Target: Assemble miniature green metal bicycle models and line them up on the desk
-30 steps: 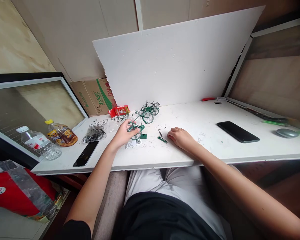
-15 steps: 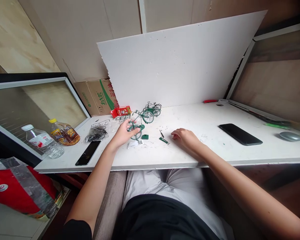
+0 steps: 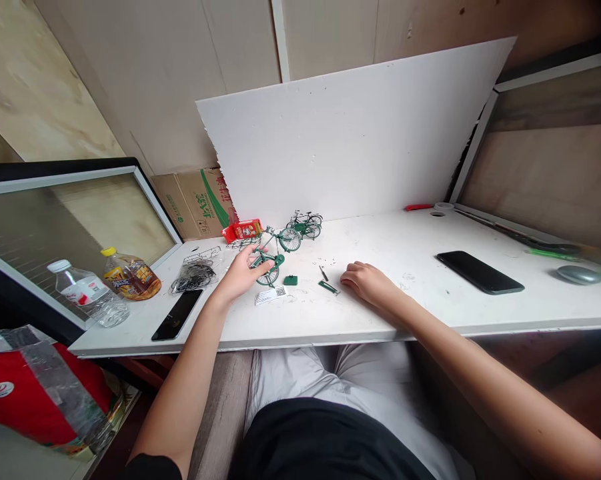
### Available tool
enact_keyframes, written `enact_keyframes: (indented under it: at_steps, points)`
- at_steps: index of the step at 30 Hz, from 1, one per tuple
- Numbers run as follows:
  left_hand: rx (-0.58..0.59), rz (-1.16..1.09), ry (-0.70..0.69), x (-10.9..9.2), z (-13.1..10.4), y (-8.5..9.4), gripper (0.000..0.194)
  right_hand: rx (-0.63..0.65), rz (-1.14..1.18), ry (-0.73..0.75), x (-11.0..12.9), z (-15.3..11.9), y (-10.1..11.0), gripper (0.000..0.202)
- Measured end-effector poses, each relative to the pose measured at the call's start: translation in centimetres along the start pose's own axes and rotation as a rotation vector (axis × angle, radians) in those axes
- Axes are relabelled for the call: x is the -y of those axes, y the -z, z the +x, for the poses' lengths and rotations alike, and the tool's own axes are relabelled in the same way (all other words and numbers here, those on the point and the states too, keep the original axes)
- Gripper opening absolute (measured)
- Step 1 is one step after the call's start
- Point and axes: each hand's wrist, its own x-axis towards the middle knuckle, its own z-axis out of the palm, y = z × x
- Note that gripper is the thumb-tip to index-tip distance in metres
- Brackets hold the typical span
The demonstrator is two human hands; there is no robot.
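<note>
My left hand grips a green model bicycle by its rear part, thumb on the near side and fingers behind the frame. Its front wheel points away toward the back of the table. My right hand rests on the white tabletop with its fingers curled in; whether anything small is in them is hidden. Just left of it lie a green-handled cutter-like piece and a thin dark pointed tool, with tiny dark bits around. A small green box-shaped part sits beside the bicycle, near a printed paper slip.
Another model bicycle stands at the back by a white board. On the left are two bottles, a phone, a plastic bag of black parts and a red packet. Another phone and a mouse lie right.
The view has tilted up slightly, so things sit a little lower. My left hand and the bicycle have shifted slightly left. The right hand's fingers are curled in more.
</note>
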Motion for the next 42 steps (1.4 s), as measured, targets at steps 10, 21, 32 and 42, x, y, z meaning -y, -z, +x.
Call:
enact_keyframes:
  at_steps: [10,21,32,42]
  points:
    - [0.007,0.03,0.013,0.5,0.2,-0.4,0.045,-0.063,-0.061,0.046,-0.9,0.2,-1.9,0.032]
    - [0.035,0.016,0.016,1.0,0.2,-1.1,0.046,-0.133,-0.088,0.001,-1.2,0.2,-3.2,0.028]
    - [0.119,-0.029,0.042,1.0,0.1,-1.1,0.055,-0.216,0.2,-0.056,-1.3,0.2,-1.9,0.016]
    - [0.422,-0.108,0.314,4.1,0.5,-3.4,0.055,-0.246,0.301,-0.101,-1.7,0.1,-2.2,0.015]
